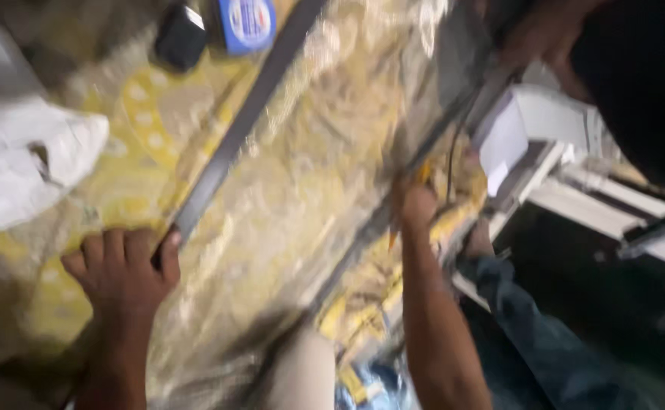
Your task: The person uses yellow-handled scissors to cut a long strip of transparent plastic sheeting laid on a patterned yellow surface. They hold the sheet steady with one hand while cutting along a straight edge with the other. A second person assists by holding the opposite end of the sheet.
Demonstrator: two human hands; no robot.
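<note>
My left hand (124,269) lies flat on the patterned yellow and gold fabric (287,197), with the fingers bent a little. The thumb and the first finger press the near end of a long dark ruler (234,129). The ruler runs diagonally over the fabric, away from me toward the top of the picture. So this hand is mostly open and pushes down; it does not wrap around anything.

My right hand (416,205) is closed around a thin yellow pencil or chalk (422,175) at the right edge of the fabric, near the border of the tabletop. The picture is blurred, so I cannot tell if the tip touches the fabric.

At the far side there are a blue round container (245,23) and a small black object (181,38) just beside it. A white cloth bundle (21,159) lies at the left. At the right I see a white machine (545,144), and somebody's hand (537,34) near the top corner.

I think the main risk is that the ruler slips, because only one end of it is pressed and the fabric looks smooth and loose. Then a marked line would go crooked. Also the fabric can wrinkle under my palm. My right hand is well apart from the ruler, so the marker has no edge to guide it there.
</note>
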